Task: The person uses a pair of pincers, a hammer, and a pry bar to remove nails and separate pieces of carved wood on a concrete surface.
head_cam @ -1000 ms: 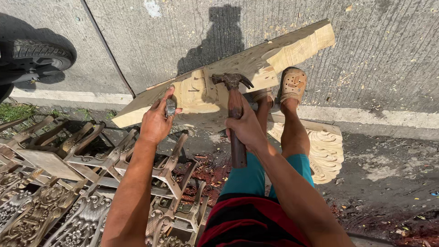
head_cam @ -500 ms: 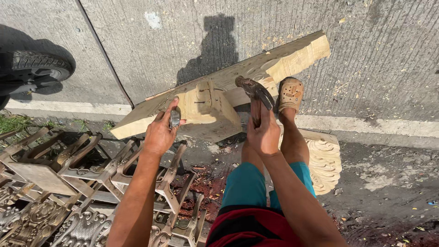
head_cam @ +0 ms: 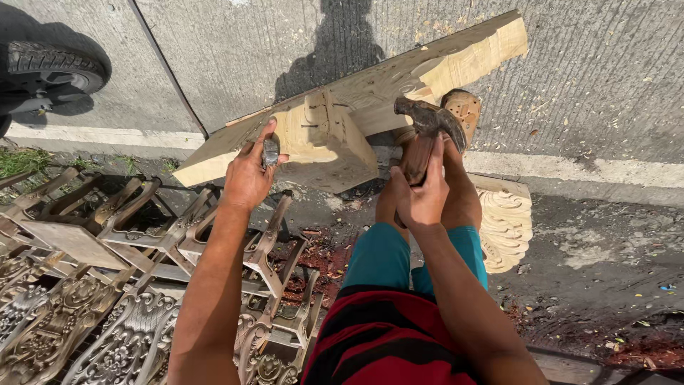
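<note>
Showing pale, raw unfinished wood with rough sawn faces on the long carved timber piece. Looking dark, dull, worn metal on the claw hammer head, with a brown wooden handle. Appearing coarse, matt grey on the concrete pavement. Reading dusty, unvarnished wood on the stacked carved chair parts.

I see a white painted line crossing the concrete ground. Below it at left lies a heap of dark carved wooden pieces; above it, far left, a tyre, possibly a motorbike's. Grass grows beside it.
</note>
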